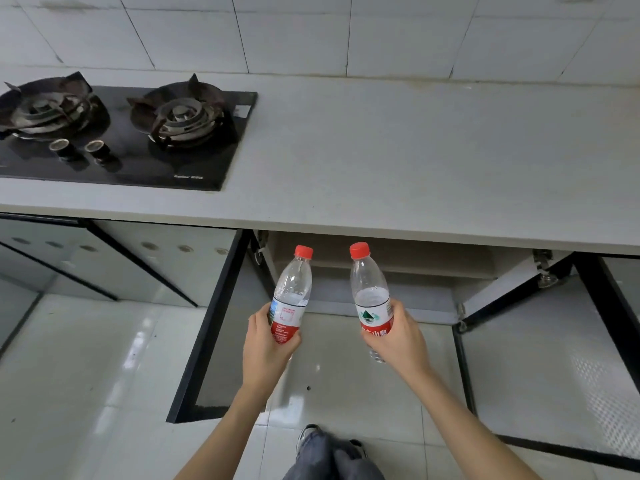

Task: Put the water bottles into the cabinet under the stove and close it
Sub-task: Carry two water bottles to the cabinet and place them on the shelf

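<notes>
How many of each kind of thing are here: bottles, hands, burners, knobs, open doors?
Bottles: 2
Hands: 2, each gripping a bottle
Burners: 2
Knobs: 2
Open doors: 2
Total: 10

On the right bottle (375, 322): red label band with white Chinese characters, "山泉" legible, under a green mountain emblem. On the left bottle (289, 317): red-and-white label, print too small to read. On the stove (188, 176): white brand script at the near right corner, blurred.
</notes>
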